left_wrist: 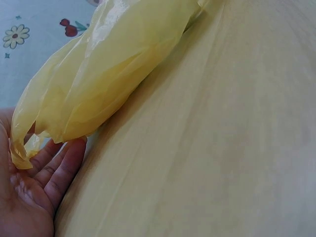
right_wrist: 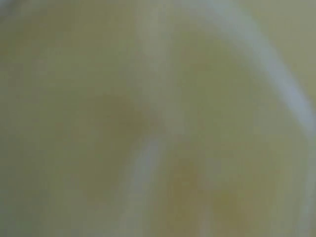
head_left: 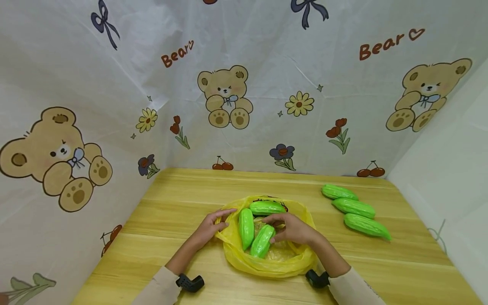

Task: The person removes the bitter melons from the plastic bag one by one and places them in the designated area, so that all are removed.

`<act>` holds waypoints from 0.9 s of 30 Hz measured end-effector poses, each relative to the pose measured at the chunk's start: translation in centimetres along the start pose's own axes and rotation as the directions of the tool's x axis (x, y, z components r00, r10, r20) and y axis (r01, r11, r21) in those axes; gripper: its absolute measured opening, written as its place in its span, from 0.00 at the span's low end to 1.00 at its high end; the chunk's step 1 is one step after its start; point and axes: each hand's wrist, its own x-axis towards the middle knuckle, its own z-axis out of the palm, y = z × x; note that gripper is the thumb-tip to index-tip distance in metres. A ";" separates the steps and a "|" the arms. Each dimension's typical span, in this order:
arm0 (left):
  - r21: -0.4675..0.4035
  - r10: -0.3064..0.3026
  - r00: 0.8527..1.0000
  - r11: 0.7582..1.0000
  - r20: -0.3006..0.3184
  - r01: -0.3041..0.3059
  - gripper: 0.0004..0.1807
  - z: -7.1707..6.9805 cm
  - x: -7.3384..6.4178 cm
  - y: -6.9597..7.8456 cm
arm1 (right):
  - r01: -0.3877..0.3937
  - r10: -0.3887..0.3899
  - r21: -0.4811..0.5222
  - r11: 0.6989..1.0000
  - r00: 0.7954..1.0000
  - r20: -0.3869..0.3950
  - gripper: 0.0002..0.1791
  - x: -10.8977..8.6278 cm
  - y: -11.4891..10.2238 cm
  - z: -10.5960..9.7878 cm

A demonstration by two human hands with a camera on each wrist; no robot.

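A yellow plastic bag (head_left: pixel 267 269) lies on the table with its mouth spread wide. Inside it are three shiny green bitter melons: one across the back (head_left: pixel 268 207), one along the left side (head_left: pixel 246 228) and one in front (head_left: pixel 262 242). My left hand (head_left: pixel 209 228) holds the bag's left rim; in the left wrist view the yellow film (left_wrist: pixel 94 94) runs in between the thumb and fingers. My right hand (head_left: pixel 292 229) reaches into the bag, its thumb and fingers around the upper end of the front melon. The right wrist view shows only blurred yellow film (right_wrist: pixel 158 123).
Three more green bitter melons (head_left: pixel 353 207) lie in a slanted row on the wooden table (head_left: pixel 183 190) at the back right. A white cloth with printed bears (head_left: pixel 225 97) hangs behind and to the left. A thin pale cord (head_left: pixel 441 236) hangs at the right edge.
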 end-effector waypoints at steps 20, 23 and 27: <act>0.007 0.010 1.000 1.000 0.000 -0.010 0.26 0.0 0.0 -0.2 | -0.027 0.023 0.048 0.999 0.996 0.081 0.29 -0.1 0.3 -0.1; 0.013 0.007 1.000 1.000 0.005 -0.007 0.26 0.1 0.0 -0.1 | -0.033 0.029 0.050 0.998 0.996 0.084 0.29 -0.2 0.4 -0.1; 0.016 0.000 1.000 1.000 0.001 0.000 0.26 0.1 0.0 0.0 | -0.036 0.031 0.058 0.998 0.996 0.085 0.29 -0.3 0.4 -0.1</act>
